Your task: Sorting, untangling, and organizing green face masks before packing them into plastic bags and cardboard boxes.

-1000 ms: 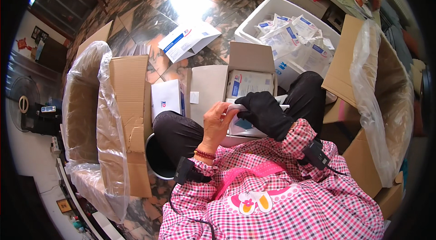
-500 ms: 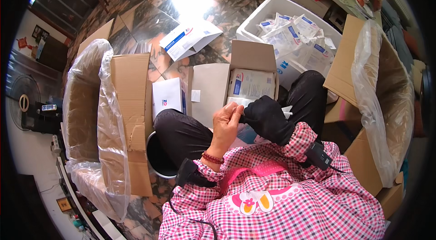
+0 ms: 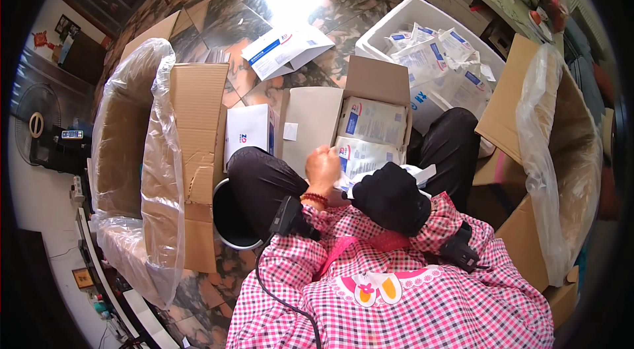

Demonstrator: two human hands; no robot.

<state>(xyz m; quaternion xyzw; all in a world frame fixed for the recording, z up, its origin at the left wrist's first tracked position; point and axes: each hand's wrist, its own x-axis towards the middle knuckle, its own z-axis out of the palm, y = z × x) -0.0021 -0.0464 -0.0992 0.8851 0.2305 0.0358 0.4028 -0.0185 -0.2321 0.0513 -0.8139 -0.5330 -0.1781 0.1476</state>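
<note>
An open cardboard carton stands between my knees, with white printed packets lying flat inside. My left hand, bare with a beaded bracelet, is at the carton's near left side by the nearer packet. Its fingers are curled and slightly blurred; what they hold, if anything, is hidden. My right hand, in a black glove, is closed over a crumpled white piece of packaging in front of the carton. Parts of that piece stick out on both sides of the glove.
Plastic-lined cardboard boxes stand at left and right. A white foam bin holds several packets. A white box sits by my left knee, beside a dark bucket. An opened white carton lies on the floor ahead.
My hands were close together over the carton's near edge. They have moved apart, the right one toward me. A printed packet at the carton's near end now shows more fully.
</note>
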